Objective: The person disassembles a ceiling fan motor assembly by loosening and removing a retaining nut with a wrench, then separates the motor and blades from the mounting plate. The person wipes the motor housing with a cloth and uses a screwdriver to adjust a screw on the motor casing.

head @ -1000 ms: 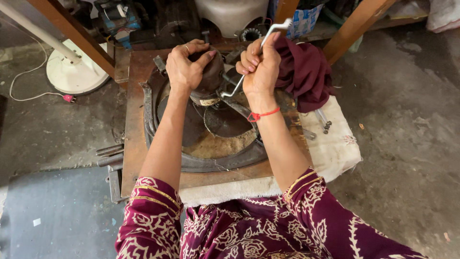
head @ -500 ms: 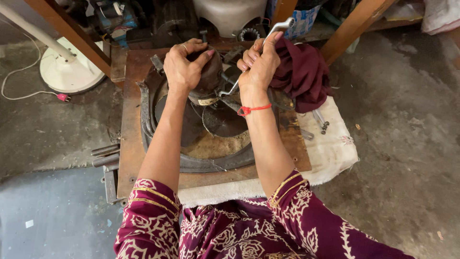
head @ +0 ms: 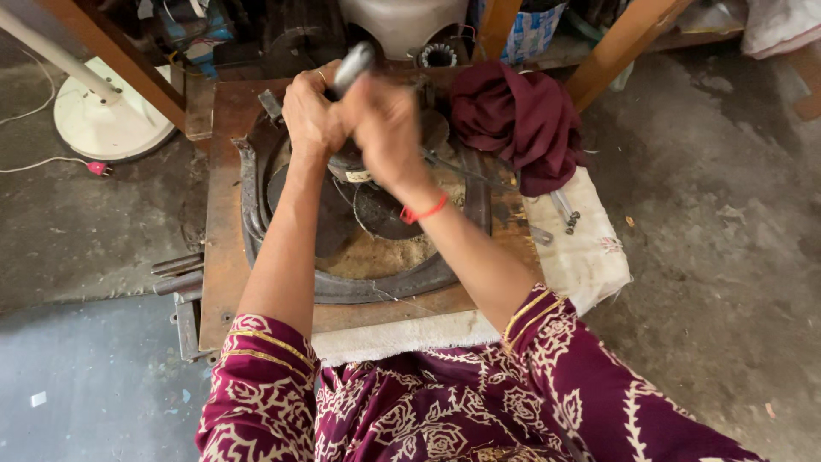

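My left hand (head: 310, 109) is clamped on top of a dark round motor part (head: 345, 168) that stands inside a black curved ring (head: 376, 287) on a rusty brown board (head: 222, 222). My right hand (head: 386, 128) sits right next to the left one, over the same part. It grips a grey metal tool (head: 354, 63) whose end sticks up and blurs above both hands. The lower end of the tool is hidden by my fingers. A red thread band circles my right wrist.
A maroon cloth (head: 513, 128) lies bunched at the board's right, above a white cloth (head: 586, 252) with small bolts (head: 566, 214). A white round stand base (head: 98, 124) and a red plug (head: 96, 168) are at the left. Wooden legs (head: 616, 47) rise behind. Metal rods (head: 175, 272) lie by the board.
My right hand has swung left with the metal tool, from beside the maroon cloth to right against my left hand. The left hand has stayed on the motor part.
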